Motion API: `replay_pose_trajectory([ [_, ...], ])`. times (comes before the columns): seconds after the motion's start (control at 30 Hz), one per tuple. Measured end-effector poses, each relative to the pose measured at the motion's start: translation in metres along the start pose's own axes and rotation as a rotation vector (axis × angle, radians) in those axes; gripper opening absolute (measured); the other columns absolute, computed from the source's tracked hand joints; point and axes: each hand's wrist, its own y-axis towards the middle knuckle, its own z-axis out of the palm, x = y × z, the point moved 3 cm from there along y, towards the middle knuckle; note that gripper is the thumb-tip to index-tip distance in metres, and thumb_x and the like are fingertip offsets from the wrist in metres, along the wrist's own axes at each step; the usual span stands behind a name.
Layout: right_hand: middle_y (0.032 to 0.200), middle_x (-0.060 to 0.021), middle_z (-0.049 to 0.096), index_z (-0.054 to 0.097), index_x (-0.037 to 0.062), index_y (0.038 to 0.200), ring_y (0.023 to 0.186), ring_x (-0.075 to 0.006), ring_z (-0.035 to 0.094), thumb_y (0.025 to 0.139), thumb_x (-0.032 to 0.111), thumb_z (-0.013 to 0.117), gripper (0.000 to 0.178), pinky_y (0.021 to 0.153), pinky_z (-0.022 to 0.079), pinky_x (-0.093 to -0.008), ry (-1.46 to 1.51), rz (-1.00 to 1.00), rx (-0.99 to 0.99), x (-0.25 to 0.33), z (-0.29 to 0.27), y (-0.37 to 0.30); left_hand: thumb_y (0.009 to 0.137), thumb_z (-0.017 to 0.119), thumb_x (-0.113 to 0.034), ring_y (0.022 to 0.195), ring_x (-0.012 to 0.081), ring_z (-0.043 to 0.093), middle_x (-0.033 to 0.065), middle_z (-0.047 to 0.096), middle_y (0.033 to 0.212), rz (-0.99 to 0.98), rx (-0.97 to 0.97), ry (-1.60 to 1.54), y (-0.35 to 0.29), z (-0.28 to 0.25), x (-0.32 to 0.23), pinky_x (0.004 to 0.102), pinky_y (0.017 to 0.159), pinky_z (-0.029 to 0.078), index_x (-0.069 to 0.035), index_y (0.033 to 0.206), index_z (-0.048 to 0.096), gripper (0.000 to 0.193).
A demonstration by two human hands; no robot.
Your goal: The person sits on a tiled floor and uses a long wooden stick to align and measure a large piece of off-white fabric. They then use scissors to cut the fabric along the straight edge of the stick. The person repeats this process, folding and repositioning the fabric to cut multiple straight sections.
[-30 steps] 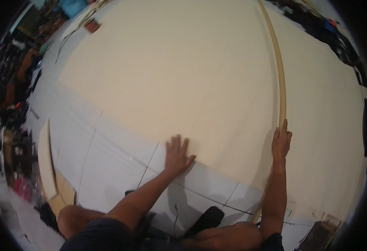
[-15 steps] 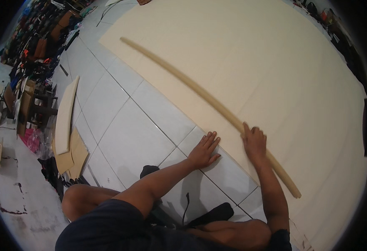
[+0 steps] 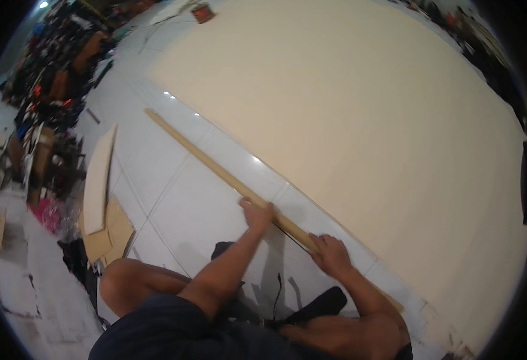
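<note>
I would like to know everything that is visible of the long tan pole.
The long, slim pole is plain yellowish tan and looks smooth, perhaps wood or cardboard. It slants from upper left to lower right over the white floor tiles, beside the cream sheet. The left hand touches it near its middle; the right hand curls over it farther down. The right forearm hides part. Whether it rests on the tiles is unclear.

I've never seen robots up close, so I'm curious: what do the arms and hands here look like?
They are a person's own: the left hand and right hand show no gloves. The forearms are bare, with no watch or cable visible. Short, dark sleeves cover the upper arms.
</note>
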Motion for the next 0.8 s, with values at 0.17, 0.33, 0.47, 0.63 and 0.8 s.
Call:
replay_pose_trajectory([
  [0.17,0.121,-0.0202,0.059,0.058,0.0064,0.127,0.111,-0.0377,0.056,0.088,0.021,0.065,0.043,0.096,0.045,-0.0458,-0.086,0.276,-0.467,-0.079,-0.064,-0.016,0.077,0.077,-0.025,0.115,0.0426,0.056,0.0293,0.053,0.126,0.087,-0.120,0.277,0.104,-0.068,0.036,0.0485,0.099,0.047,0.000,0.136,0.034,0.077],
  [0.33,0.126,-0.0174,0.056,0.058,0.0079,0.126,0.119,-0.0359,0.053,0.086,0.018,0.066,0.042,0.100,0.043,-0.0459,-0.333,0.491,-0.693,-0.129,-0.103,-0.117,0.082,0.074,-0.044,0.133,0.0446,0.039,0.0278,0.039,0.143,0.466,-0.076,0.600,0.100,-0.036,-0.040,0.0541,0.108,0.036,-0.005,0.142,0.042,0.078],
  [0.47,0.123,-0.0150,0.057,0.059,0.0086,0.124,0.119,-0.0338,0.053,0.080,0.015,0.068,0.045,0.099,0.043,-0.0449,-0.389,0.403,-0.515,-0.102,-0.084,-0.154,0.090,0.065,-0.048,0.142,0.0469,0.026,0.0304,0.027,0.153,0.897,0.171,0.561,0.078,0.025,-0.079,0.0563,0.115,0.024,-0.006,0.150,0.036,0.078],
  [0.63,0.108,-0.0121,0.062,0.063,0.0079,0.114,0.104,-0.0303,0.060,0.074,0.009,0.069,0.041,0.089,0.048,-0.0433,-0.530,0.379,-0.513,-0.105,-0.064,-0.173,0.095,0.052,-0.059,0.147,0.0452,0.015,0.0300,0.019,0.158,1.033,0.304,0.697,0.035,0.078,-0.108,0.0551,0.120,0.013,-0.007,0.154,0.027,0.082],
  [0.8,0.088,-0.0093,0.061,0.065,0.0068,0.096,0.083,-0.0287,0.061,0.069,0.006,0.070,0.027,0.075,0.050,-0.0416,-0.516,0.307,-0.486,-0.117,-0.069,-0.161,0.096,0.046,-0.061,0.148,0.0442,0.013,0.0295,0.017,0.158,1.064,0.258,0.764,0.039,0.088,-0.093,0.0545,0.120,0.009,-0.006,0.155,0.023,0.084],
])
